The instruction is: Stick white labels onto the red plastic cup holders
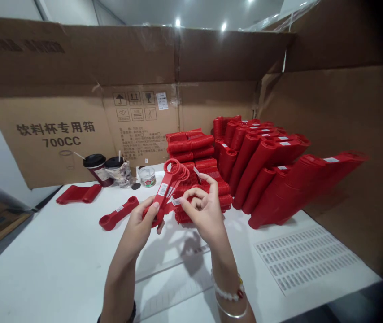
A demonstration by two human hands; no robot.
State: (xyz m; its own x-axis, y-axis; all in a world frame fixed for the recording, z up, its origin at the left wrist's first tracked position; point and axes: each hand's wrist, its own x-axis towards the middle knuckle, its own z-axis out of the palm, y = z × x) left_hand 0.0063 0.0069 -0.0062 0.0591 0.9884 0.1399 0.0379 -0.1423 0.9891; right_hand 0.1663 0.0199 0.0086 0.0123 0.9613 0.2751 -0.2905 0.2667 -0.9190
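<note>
My left hand [141, 224] is closed around a small fan of flat red plastic double-ring cup holders [170, 179], their upper rings spread apart. White barcode stickers show on several of them. My right hand [206, 206] is just to the right, thumb pinching a small barcode sticker [177, 202] against or beside one holder; whether it is stuck down I cannot tell. A second white sticker [196, 172] sits by the raised index fingertip. Behind both hands are stacked bundles of red holders [191, 146]. A labelled stack [119, 214] lies flat left of my left hand.
Tall stacks of labelled red holders [265, 166] stand at the right. A sticker sheet [306, 258] lies at front right. Lidded cups [94, 166] and a clear tub [147, 176] stand at back left, near another red bundle [79, 194]. Cardboard walls [137, 67] enclose the back and right.
</note>
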